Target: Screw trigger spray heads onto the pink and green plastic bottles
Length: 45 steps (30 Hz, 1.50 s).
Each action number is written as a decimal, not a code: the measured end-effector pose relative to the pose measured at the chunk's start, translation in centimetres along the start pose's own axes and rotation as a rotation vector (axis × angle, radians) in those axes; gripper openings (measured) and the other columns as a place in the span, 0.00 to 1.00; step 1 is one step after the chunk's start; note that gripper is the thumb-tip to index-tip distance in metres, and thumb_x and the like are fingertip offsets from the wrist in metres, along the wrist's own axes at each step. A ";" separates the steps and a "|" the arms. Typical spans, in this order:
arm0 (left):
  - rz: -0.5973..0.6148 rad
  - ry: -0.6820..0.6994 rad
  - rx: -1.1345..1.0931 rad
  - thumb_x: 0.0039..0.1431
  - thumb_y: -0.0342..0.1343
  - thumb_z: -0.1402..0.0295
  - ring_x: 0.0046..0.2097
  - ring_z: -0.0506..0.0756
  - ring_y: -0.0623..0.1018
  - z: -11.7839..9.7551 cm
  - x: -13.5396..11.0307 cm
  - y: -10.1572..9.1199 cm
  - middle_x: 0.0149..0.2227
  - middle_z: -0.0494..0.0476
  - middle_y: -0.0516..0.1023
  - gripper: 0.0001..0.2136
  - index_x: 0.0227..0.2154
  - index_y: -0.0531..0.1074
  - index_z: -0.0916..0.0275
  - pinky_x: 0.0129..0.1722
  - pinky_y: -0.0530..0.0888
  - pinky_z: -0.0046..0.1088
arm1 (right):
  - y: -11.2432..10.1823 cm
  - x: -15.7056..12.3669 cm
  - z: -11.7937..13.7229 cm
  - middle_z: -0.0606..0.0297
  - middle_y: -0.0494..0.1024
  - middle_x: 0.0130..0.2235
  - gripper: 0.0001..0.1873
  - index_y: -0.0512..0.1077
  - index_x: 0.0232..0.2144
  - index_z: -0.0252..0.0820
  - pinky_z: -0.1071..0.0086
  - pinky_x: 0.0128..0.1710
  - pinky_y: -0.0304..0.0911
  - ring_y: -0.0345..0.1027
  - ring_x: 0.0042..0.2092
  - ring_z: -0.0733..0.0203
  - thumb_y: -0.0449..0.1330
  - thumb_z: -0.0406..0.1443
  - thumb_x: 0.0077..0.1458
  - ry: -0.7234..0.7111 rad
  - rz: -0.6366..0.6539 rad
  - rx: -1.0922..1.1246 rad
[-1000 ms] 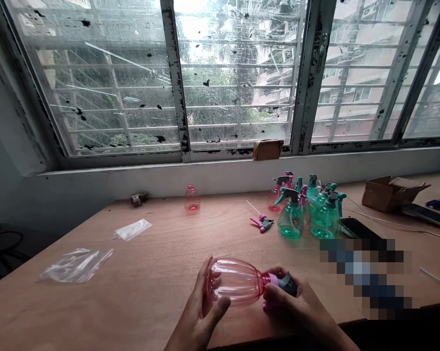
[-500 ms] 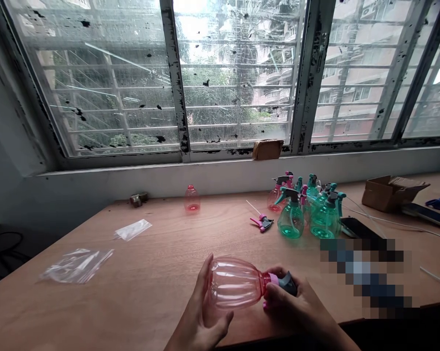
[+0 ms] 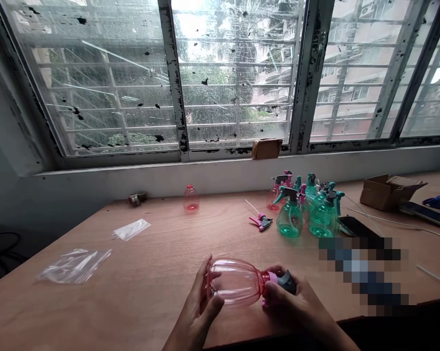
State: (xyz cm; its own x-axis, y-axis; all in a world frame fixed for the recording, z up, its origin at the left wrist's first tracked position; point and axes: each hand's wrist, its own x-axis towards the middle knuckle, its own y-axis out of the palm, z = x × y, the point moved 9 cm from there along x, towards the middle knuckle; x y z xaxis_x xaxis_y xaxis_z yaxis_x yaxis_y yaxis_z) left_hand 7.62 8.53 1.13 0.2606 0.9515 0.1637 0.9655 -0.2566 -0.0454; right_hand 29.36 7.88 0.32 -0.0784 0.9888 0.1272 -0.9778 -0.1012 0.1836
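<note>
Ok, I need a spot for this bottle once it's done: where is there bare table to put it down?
Bare wood lies between the plastic bags and the pink bottle held by the left hand and right hand, and also between the empty pink bottle and the loose sprayer head. It is crowded around the green spray bottles.

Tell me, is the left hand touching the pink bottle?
Touching. The head view shows the left hand cupping the base of the pink bottle, fingers wrapped against its wall.
</note>
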 end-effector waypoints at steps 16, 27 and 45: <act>-0.026 0.005 0.059 0.58 0.59 0.51 0.71 0.68 0.53 -0.4 0.0 0.0 0.71 0.64 0.55 0.37 0.66 0.54 0.57 0.69 0.49 0.50 | -0.5 -0.1 0.0 0.65 0.82 0.24 0.21 0.78 0.40 0.40 0.64 0.31 0.73 0.78 0.28 0.53 0.70 0.48 0.48 -0.007 -0.036 -0.121; -0.027 0.081 0.109 0.57 0.63 0.59 0.70 0.66 0.57 -0.2 0.3 0.0 0.70 0.57 0.59 0.36 0.66 0.56 0.52 0.70 0.49 0.48 | -0.7 0.3 -0.6 0.65 0.80 0.25 0.23 0.78 0.39 0.38 0.64 0.28 0.71 0.75 0.26 0.57 0.70 0.49 0.48 -0.014 -0.049 -0.085; -0.056 0.083 0.070 0.53 0.67 0.62 0.69 0.65 0.59 0.1 0.6 -0.2 0.69 0.61 0.60 0.39 0.66 0.55 0.54 0.70 0.52 0.47 | 0.0 0.3 -0.4 0.65 0.81 0.25 0.20 0.75 0.39 0.38 0.68 0.29 0.68 0.75 0.26 0.59 0.70 0.46 0.51 -0.015 0.023 -0.091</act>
State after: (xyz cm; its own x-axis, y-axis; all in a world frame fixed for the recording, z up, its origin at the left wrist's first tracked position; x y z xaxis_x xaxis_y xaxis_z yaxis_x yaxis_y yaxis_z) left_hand 7.62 9.16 1.09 0.2080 0.9460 0.2486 0.9768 -0.1878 -0.1025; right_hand 29.31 8.18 -0.01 -0.0991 0.9844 0.1453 -0.9894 -0.1130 0.0907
